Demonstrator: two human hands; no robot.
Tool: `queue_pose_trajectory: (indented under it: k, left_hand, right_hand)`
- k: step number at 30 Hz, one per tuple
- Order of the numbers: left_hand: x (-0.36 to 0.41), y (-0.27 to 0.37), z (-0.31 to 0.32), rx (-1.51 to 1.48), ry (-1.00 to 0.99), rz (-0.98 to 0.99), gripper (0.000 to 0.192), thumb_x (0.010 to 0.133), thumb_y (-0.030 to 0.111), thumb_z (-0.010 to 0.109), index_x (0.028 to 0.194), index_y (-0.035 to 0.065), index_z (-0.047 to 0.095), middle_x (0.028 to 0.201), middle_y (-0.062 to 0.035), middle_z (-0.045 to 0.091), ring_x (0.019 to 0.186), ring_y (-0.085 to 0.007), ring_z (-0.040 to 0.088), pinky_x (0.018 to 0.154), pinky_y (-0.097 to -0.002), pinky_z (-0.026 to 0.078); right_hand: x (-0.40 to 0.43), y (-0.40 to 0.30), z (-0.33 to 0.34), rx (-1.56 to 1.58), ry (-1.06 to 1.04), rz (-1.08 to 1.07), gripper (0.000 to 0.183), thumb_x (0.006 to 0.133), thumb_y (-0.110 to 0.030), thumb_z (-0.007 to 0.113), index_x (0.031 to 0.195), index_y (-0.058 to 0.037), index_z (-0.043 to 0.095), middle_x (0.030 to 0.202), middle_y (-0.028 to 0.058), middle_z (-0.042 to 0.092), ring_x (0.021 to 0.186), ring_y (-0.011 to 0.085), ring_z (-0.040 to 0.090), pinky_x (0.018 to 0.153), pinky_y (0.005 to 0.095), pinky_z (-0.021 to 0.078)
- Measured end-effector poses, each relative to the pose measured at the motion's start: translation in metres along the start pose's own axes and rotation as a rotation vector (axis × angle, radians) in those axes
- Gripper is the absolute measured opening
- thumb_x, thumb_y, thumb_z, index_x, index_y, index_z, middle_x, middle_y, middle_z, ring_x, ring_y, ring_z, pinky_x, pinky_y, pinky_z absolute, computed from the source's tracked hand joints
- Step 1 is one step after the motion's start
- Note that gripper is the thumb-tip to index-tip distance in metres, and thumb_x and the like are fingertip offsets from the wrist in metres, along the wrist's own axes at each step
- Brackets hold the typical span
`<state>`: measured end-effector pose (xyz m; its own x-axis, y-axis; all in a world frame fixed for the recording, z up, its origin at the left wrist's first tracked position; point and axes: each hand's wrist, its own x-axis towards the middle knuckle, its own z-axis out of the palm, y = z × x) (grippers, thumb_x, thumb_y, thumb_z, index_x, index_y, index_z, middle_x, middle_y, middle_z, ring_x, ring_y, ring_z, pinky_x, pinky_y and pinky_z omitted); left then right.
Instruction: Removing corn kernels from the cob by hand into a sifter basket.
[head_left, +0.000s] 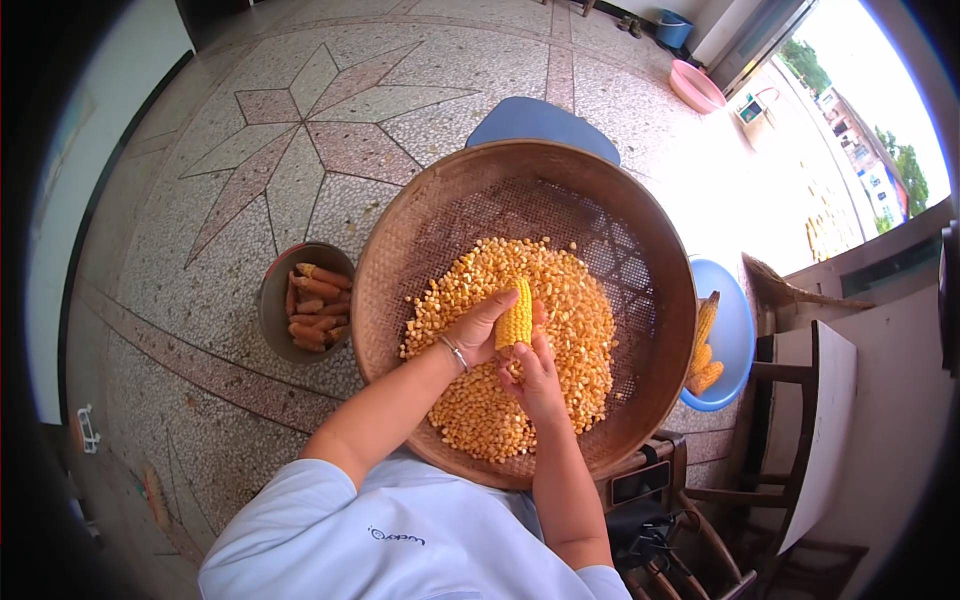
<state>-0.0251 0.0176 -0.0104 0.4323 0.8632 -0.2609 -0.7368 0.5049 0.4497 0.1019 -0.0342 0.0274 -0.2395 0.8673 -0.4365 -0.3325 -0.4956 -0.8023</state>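
Note:
Above a heap of loose corn kernels (465, 435), an ear of yellow corn (514, 315) is held between my two hands. My left hand (478, 330), with a silver bracelet at the wrist, grips the ear from its left side, thumb near the upper end. At the ear's lower end, the thumb and fingers of my right hand (534, 375) press against it; some kernels show by those fingers. The kernels lie in a large round woven bamboo basket (379, 247), which sits before my body. Part of the ear's underside is hidden by my fingers.
Left of the basket stands a bucket (271, 322) of bare corncobs (319, 307). To the right, a blue basin (733, 337) holds several unshelled ears (703, 360). A blue stool (544, 124) shows beyond the basket. A broom (795, 289) and wooden chair (806, 420) stand at right.

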Motion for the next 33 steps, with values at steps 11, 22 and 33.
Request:
queue_pose_trajectory:
  k: [11, 22, 33]
  left_hand:
    - [0.001, 0.001, 0.000, -0.040, -0.022, -0.030, 0.044, 0.083, 0.040, 0.065, 0.109, 0.0067, 0.051, 0.085, -0.0026, 0.059, 0.073, -0.0123, 0.060, 0.066, -0.0281, 0.055]
    - [0.001, -0.001, 0.004, 0.111, 0.025, 0.015, 0.036, 0.086, 0.037, 0.063, 0.107, 0.0091, 0.052, 0.087, -0.0028, 0.058, 0.076, -0.0119, 0.059, 0.067, -0.0273, 0.053]
    - [0.005, 0.002, -0.006, -0.064, -0.079, -0.059, 0.042, 0.084, 0.038, 0.064, 0.108, 0.0075, 0.049, 0.087, -0.0030, 0.059, 0.076, -0.0127, 0.061, 0.066, -0.0293, 0.056]
  right_hand:
    - [0.003, 0.006, -0.004, 0.137, -0.030, 0.083, 0.030, 0.095, -0.035, 0.043, 0.116, -0.0138, 0.042, 0.077, 0.0033, 0.051, 0.054, 0.0111, 0.046, 0.041, 0.0175, 0.0291]
    - [0.001, 0.007, -0.007, -0.123, -0.076, 0.031, 0.034, 0.094, -0.036, 0.050, 0.120, -0.0160, 0.040, 0.081, -0.0009, 0.049, 0.060, 0.0063, 0.045, 0.045, 0.0159, 0.0310]
    - [0.007, 0.010, -0.012, 0.019, -0.140, 0.037, 0.035, 0.093, -0.028, 0.048, 0.124, -0.0137, 0.039, 0.080, 0.0024, 0.051, 0.055, 0.0097, 0.047, 0.040, 0.0179, 0.0281]
